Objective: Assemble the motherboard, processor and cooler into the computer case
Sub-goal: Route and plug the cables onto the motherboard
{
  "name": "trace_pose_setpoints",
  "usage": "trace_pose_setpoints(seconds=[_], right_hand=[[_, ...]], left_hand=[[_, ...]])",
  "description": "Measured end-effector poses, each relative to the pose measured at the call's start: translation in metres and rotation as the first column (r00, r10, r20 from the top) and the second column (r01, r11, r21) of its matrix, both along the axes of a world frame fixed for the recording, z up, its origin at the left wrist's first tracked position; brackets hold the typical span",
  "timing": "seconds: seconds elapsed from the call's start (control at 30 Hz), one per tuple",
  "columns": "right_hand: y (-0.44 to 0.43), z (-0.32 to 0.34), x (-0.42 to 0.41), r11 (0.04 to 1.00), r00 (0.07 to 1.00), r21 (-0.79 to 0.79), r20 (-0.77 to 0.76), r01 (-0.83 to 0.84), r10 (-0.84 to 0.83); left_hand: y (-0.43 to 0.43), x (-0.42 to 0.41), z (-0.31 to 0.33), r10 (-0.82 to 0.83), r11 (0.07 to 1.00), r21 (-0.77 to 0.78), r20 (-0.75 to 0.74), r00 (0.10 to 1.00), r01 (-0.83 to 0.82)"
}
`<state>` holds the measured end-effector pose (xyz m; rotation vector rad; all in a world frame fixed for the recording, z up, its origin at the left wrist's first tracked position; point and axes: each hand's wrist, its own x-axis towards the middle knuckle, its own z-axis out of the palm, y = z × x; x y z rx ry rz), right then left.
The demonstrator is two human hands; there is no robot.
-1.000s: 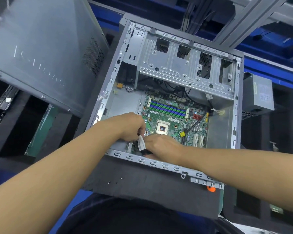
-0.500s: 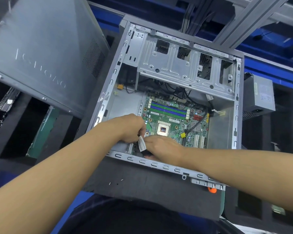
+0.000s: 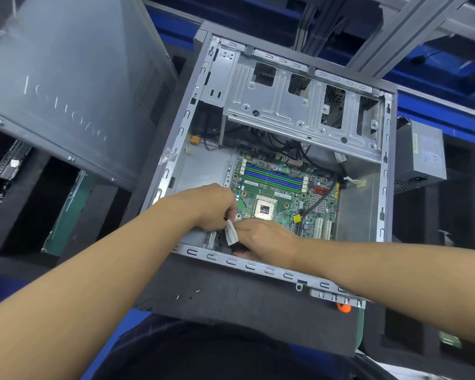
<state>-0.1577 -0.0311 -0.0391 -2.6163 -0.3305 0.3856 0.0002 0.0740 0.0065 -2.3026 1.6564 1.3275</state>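
From my remote station I record the following. The computer case (image 3: 385, 187) lies on its side, open face up, on a dark foam mat (image 3: 231, 305); the motherboard (image 3: 283, 193) sits flat on the floor of the case, towards its near right part; the processor socket (image 3: 265, 209) is at the middle of the board, with a dark square chip showing in it; the blue and green memory slots (image 3: 274, 176) run just beyond the socket.

Both hands are inside the case at its near rim, close together over the near left corner of the board. The left hand (image 3: 214, 207) has its fingers curled and pinches a cable (image 3: 231, 233) at the upper end of its white tag; the right hand (image 3: 266, 239) reaches in from the right, fingers curled over the black lower end of the same cable, thumb beneath it; the plug itself is hidden and I cannot tell whether it is seated.

A black lead with a yellow connector (image 3: 297, 218) crosses the right part of the board. The metal drive cage (image 3: 285, 105) spans the far end of the case. The side panel (image 3: 66, 86) stands tilted to the left, well apart from the hands; a grey power supply (image 3: 420, 157) lies outside the right wall; an orange object (image 3: 344, 308) shows below the near right corner of the case.
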Motion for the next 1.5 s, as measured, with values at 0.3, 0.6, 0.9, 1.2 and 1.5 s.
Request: trace_pose_setpoints(seconds=[0.3, 0.6, 0.9, 1.2, 1.5], right_hand=[[0.003, -0.006, -0.002, 0.999, 1.0, -0.032, -0.002, 0.024, -0.024], [0.003, -0.017, -0.003, 0.999, 0.999, -0.044, 0.036, 0.023, -0.021], [0.002, -0.008, 0.0, 1.0, 1.0, -0.016, -0.004, 0.02, -0.02], [0.004, -0.007, -0.001, 0.999, 1.0, -0.042, 0.008, 0.01, -0.01], [0.006, -0.001, 0.002, 0.999, 0.995, -0.031, -0.093, 0.024, -0.027]], left_hand=[[0.0, 0.0, 0.0, 0.009, 1.0, 0.002, -0.002, 1.0, -0.009], [0.0, 0.0, 0.0, 0.003, 1.0, -0.009, -0.015, 1.0, -0.003], [0.0, -0.001, 0.001, -0.006, 1.0, -0.016, -0.014, 1.0, 0.006], [0.001, -0.001, 0.001, -0.006, 1.0, -0.007, -0.013, 1.0, 0.006], [0.001, -0.001, 0.0, -0.002, 1.0, -0.001, 0.001, 1.0, 0.002]])
